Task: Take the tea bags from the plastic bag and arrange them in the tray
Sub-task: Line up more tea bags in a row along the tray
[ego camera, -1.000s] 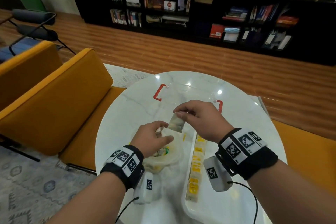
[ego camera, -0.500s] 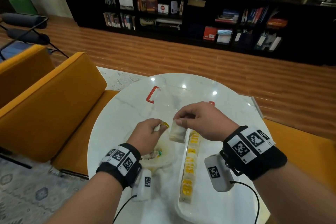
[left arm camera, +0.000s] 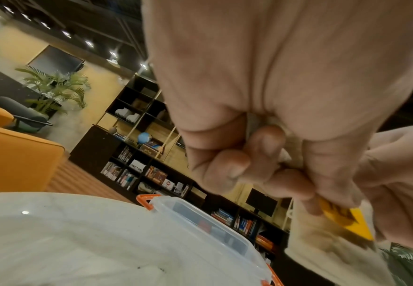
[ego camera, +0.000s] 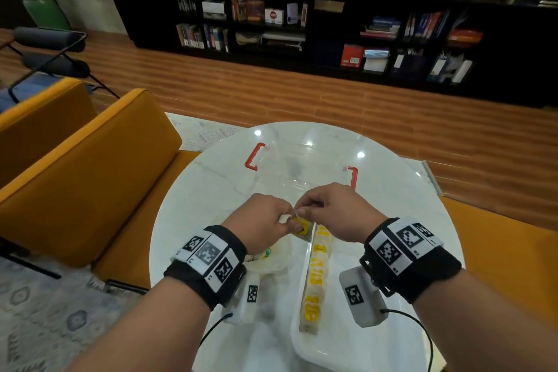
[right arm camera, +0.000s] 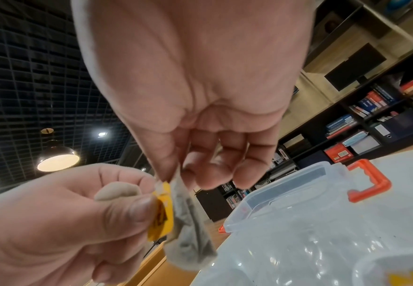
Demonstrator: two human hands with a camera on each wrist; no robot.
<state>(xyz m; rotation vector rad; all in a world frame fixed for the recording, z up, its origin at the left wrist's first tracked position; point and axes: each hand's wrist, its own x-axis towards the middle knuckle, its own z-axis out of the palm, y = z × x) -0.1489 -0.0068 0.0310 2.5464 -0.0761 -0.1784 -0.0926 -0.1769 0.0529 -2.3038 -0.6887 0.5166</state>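
Note:
A pale tea bag [right arm camera: 188,222] hangs from my right hand [ego camera: 305,211], whose thumb and fingers pinch its top edge. My left hand [ego camera: 288,220] meets it and pinches the bag's yellow tag [right arm camera: 162,212] under the thumb; a pale wad [right arm camera: 117,191] also shows inside that fist. The tag [left arm camera: 347,222] peeks out below the curled left fingers. Both hands hover just over the far end of the white tray [ego camera: 302,344], which holds a row of tea bags [ego camera: 317,278] with yellow tags. The plastic bag [ego camera: 271,261] lies under my left wrist, left of the tray.
A clear lidded box [ego camera: 302,169] with red handles stands beyond the hands on the round marble table [ego camera: 196,214]. Orange chairs [ego camera: 90,175] flank the table on the left, with an orange seat at right. A dark bookshelf lines the far wall.
My left hand rose from the plastic bag and took the yellow tag. The right hand lowered the tea bag toward the tray's far end, so both hands now meet.

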